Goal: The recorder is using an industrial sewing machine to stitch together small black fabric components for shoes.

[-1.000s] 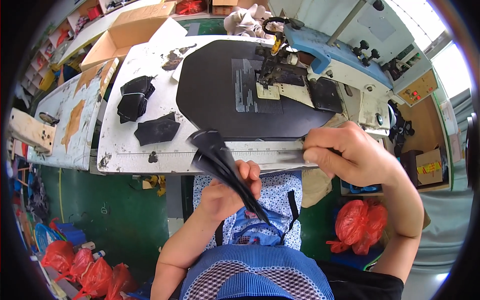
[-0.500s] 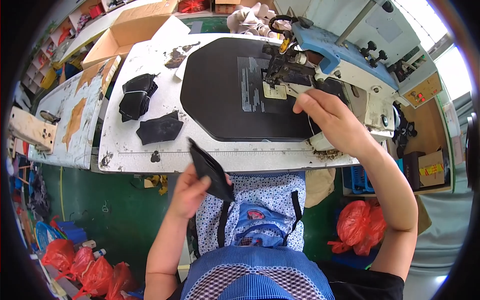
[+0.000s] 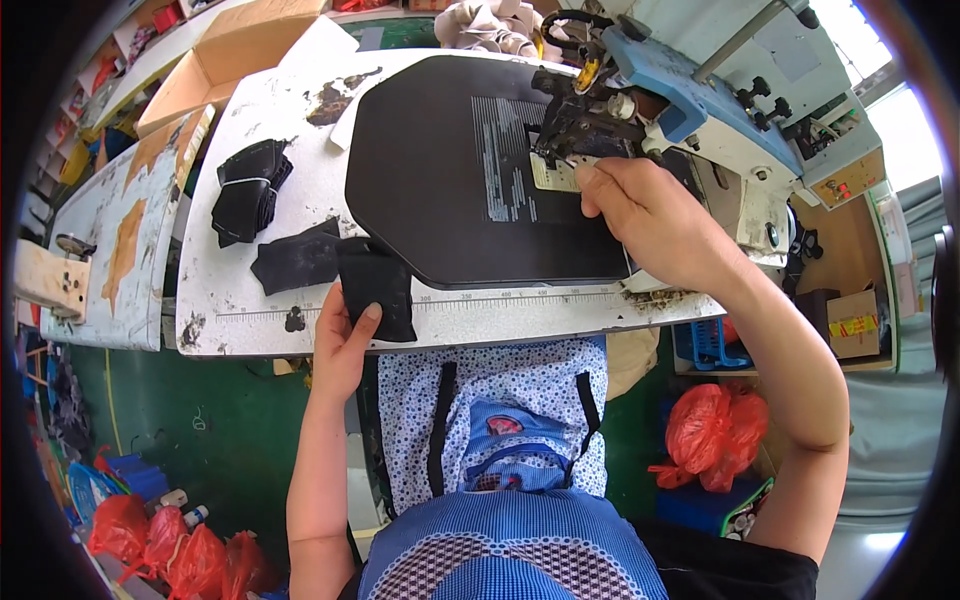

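My left hand [image 3: 345,335] grips a black fabric piece [image 3: 376,287] at the near edge of the white work table [image 3: 250,320], thumb on top of it. My right hand [image 3: 650,215] reaches to the needle area of the sewing machine [image 3: 640,95], fingertips at a small pale plate [image 3: 553,172], holding nothing I can see. A large black mat [image 3: 470,190] covers the table under the machine head. Another flat black piece [image 3: 293,262] lies just left of the held one.
A bundle of black pieces [image 3: 248,192] sits further left on the table. An open cardboard box [image 3: 235,55] stands at the back left. Red plastic bags lie on the green floor at right [image 3: 715,435] and lower left [image 3: 170,540]. A second worn table [image 3: 105,240] adjoins the left.
My left hand lifted the black piece from my lap onto the table edge. My right hand left the table's front edge and moved up to the machine's needle area.
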`<state>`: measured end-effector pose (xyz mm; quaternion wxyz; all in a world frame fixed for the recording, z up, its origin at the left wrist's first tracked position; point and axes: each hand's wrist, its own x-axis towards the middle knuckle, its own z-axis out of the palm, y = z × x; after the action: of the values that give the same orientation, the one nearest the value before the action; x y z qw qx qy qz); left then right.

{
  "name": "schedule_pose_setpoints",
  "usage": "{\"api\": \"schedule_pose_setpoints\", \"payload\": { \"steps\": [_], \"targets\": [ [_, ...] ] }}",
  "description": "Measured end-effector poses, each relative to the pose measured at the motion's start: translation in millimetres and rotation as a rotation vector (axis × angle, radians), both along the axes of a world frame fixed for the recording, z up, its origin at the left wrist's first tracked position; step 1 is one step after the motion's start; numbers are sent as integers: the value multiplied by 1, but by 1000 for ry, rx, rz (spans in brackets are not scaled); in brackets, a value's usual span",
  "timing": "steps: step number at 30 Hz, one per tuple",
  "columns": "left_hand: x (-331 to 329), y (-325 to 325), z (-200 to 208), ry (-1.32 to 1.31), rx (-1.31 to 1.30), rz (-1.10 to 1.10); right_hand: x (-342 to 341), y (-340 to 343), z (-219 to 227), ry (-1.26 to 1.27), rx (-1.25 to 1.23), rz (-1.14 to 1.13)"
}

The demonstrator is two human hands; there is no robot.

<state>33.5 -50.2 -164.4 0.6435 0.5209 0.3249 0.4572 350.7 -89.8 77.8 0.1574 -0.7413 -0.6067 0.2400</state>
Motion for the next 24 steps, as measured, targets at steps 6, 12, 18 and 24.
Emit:
{"api": "schedule_pose_setpoints", "payload": {
  "steps": [6, 12, 18, 24],
  "targets": [
    [-2, -1, -1, -4, -24, 35, -4, 7, 3, -143, -3, 47],
    [-3, -1, -2, -31, -54, 54, 0, 5, -1, -268, 15, 107],
    [-4, 1, -2, -56, -66, 47, 1, 0, -2, -176, 65, 66],
    [-10, 3, -5, -170, -128, 51, -5, 5, -7, -330, 81, 82]
  ]
}}
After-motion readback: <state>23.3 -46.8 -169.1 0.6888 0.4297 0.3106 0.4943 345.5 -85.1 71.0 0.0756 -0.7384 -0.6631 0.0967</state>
